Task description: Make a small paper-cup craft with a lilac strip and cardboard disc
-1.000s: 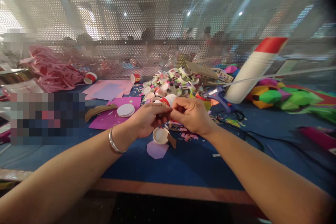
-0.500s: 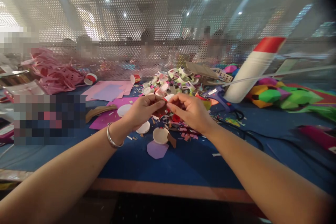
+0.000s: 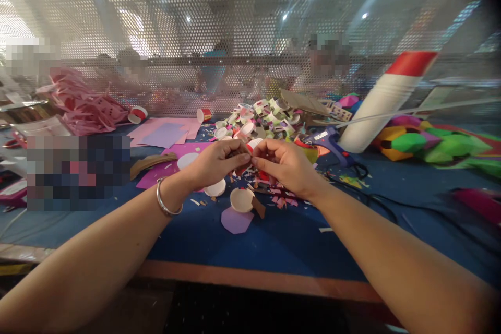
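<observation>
L hand (image 3: pixel 217 165) has shifted, baring a white dish (image 3: pixel 215 188), nr. R hand (image 3: pixel 288 168) (grips hidden, can't tell), so prob. mid-fingerwork.

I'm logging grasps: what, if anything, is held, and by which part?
It cannot be told: left grip and right grip, close together, hide any hold on the red-and-white paper cup showing behind them.

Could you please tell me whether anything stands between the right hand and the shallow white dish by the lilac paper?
Only small paper scraps lie between the right hand and the dish; nothing taller shows.
</observation>
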Available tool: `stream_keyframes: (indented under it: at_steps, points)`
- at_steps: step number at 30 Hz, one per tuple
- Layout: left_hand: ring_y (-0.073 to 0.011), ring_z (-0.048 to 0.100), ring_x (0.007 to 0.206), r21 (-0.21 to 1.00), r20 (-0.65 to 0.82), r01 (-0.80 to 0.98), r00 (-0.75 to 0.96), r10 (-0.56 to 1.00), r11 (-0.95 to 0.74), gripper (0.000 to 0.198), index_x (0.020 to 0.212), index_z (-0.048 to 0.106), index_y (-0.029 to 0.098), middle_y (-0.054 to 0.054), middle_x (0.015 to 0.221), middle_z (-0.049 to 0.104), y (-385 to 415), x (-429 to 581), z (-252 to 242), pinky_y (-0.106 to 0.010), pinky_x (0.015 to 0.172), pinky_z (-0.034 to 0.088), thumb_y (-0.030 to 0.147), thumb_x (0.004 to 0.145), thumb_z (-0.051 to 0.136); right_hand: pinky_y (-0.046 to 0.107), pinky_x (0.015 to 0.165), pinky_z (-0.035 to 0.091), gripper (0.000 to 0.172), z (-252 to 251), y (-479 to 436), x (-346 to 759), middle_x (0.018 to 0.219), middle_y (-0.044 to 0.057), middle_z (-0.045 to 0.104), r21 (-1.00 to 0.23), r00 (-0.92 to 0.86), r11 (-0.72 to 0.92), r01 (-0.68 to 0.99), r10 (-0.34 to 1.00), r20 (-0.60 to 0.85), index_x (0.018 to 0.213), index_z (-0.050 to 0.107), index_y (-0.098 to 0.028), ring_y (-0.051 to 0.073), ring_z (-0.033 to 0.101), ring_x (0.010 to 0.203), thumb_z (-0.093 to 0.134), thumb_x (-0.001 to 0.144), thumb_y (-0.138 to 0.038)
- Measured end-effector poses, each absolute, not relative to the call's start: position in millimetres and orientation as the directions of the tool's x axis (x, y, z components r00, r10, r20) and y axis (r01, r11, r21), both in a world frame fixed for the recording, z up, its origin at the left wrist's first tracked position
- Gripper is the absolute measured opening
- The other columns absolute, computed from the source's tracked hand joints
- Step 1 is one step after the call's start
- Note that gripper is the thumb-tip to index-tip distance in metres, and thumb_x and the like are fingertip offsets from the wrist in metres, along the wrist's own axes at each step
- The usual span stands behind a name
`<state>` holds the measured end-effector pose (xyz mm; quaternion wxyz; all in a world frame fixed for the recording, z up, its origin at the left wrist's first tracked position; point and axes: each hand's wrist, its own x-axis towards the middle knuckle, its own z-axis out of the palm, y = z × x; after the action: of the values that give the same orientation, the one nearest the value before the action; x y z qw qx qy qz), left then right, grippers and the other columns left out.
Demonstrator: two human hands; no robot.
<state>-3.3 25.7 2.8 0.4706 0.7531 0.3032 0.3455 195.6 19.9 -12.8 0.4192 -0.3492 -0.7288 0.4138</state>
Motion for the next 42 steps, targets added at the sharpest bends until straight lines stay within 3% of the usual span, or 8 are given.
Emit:
stream_keyframes:
  at_steps: [11, 19, 26, 30, 34, 37, 40, 42]
  points:
    - [-0.0067, 0.042, 0.055, 0.996, 0.059, 0.013, 0.661, 0.748, -0.089, 0.017, 0.074, 0.058, 0.013, 0.002, 0.063, 0.049, 21.9, -4.0, 8.1, -0.022, 0.052, 0.033, 0.022, 0.088, 0.06, 0.02, 0.034, 0.024, 0.012, -11.4, 10.7, 189.5, 0.052, -0.008, 0.047, -0.933, -0.414, 0.339, 0.117, 0.871, 0.264, 0.075, 0.056, -0.019, 0.004, 0.037, 0.035, 0.062, 0.082, -0.026]
    - [-0.0065, 0.043, 0.053, 0.987, -0.097, -0.054, 0.561, 0.822, 0.154, 0.019, 0.07, 0.054, 0.017, 0.0, 0.063, 0.049, 22.4, 7.7, 0.3, -0.019, 0.043, 0.029, 0.027, 0.078, 0.067, 0.024, 0.051, 0.032, 0.009, -9.3, 12.7, 188.4, 0.062, -0.004, 0.047, -0.869, -0.357, 0.473, 0.144, 0.844, 0.4, 0.067, 0.055, -0.019, 0.009, 0.04, 0.056, 0.061, 0.072, -0.024]
    - [-0.0042, 0.029, 0.039, 0.96, -0.253, 0.095, 0.689, 0.679, 0.262, 0.027, 0.053, 0.051, 0.017, 0.003, 0.045, 0.044, 19.2, -1.0, 7.7, -0.019, 0.034, 0.017, 0.022, 0.071, 0.071, 0.025, 0.05, 0.032, 0.01, -11.6, 5.0, 189.1, 0.059, -0.005, 0.047, -0.765, -0.424, 0.572, 0.295, 0.796, 0.432, 0.068, 0.056, -0.02, 0.009, 0.04, 0.054, 0.065, 0.072, -0.021]
    - [-0.0061, 0.043, 0.043, 0.967, -0.252, 0.229, 0.797, 0.549, 0.112, 0.018, 0.064, 0.064, 0.014, 0.0, 0.056, 0.058, 8.4, -0.5, 9.8, -0.02, 0.037, 0.025, 0.023, 0.078, 0.07, 0.026, 0.053, 0.032, 0.013, -10.1, 16.9, 201.9, 0.061, -0.004, 0.047, -0.692, -0.366, 0.598, 0.406, 0.8, 0.476, 0.07, 0.054, -0.02, 0.01, 0.041, 0.056, 0.064, 0.078, -0.025]
    - [-0.005, 0.035, 0.044, 0.989, 0.017, 0.112, 0.585, 0.811, -0.101, 0.032, 0.06, 0.057, 0.015, 0.004, 0.05, 0.046, 15.5, 0.9, 4.8, -0.022, 0.041, 0.023, 0.029, 0.087, 0.066, 0.026, 0.053, 0.032, 0.019, -8.5, 29.6, 213.9, 0.059, -0.003, 0.052, -0.638, -0.407, 0.576, 0.511, 0.816, 0.41, 0.07, 0.057, -0.018, 0.011, 0.044, 0.055, 0.063, 0.083, -0.03]
    - [-0.0046, 0.036, 0.045, 0.977, 0.102, 0.11, 0.506, 0.856, -0.181, 0.035, 0.058, 0.056, 0.015, 0.003, 0.051, 0.047, 24.7, -5.5, 6.3, -0.021, 0.043, 0.025, 0.03, 0.088, 0.066, 0.025, 0.053, 0.033, 0.023, -9.7, 27.8, 213.3, 0.058, -0.001, 0.058, -0.611, -0.534, 0.574, 0.545, 0.8, 0.275, 0.069, 0.063, -0.018, 0.011, 0.049, 0.054, 0.066, 0.084, -0.035]
    - [-0.0054, 0.043, 0.049, 0.944, 0.102, 0.201, 0.571, 0.814, -0.26, 0.032, 0.062, 0.059, 0.014, 0.003, 0.055, 0.053, 26.3, -15.3, 12.8, -0.019, 0.047, 0.032, 0.03, 0.088, 0.064, 0.024, 0.051, 0.035, 0.02, -9.6, 19.3, 207.9, 0.059, -0.001, 0.063, -0.609, -0.629, 0.567, 0.555, 0.765, 0.14, 0.075, 0.068, -0.018, 0.011, 0.054, 0.052, 0.069, 0.083, -0.036]
    - [-0.0071, 0.049, 0.052, 0.897, -0.009, 0.322, 0.698, 0.716, -0.303, 0.026, 0.066, 0.061, 0.015, 0.002, 0.058, 0.057, 24.7, -21.6, 17.0, -0.019, 0.05, 0.037, 0.028, 0.087, 0.064, 0.024, 0.049, 0.035, 0.019, -8.3, 13.7, 204.0, 0.061, 0.0, 0.065, -0.617, -0.676, 0.549, 0.564, 0.736, 0.038, 0.077, 0.068, -0.018, 0.012, 0.055, 0.052, 0.071, 0.081, -0.037]
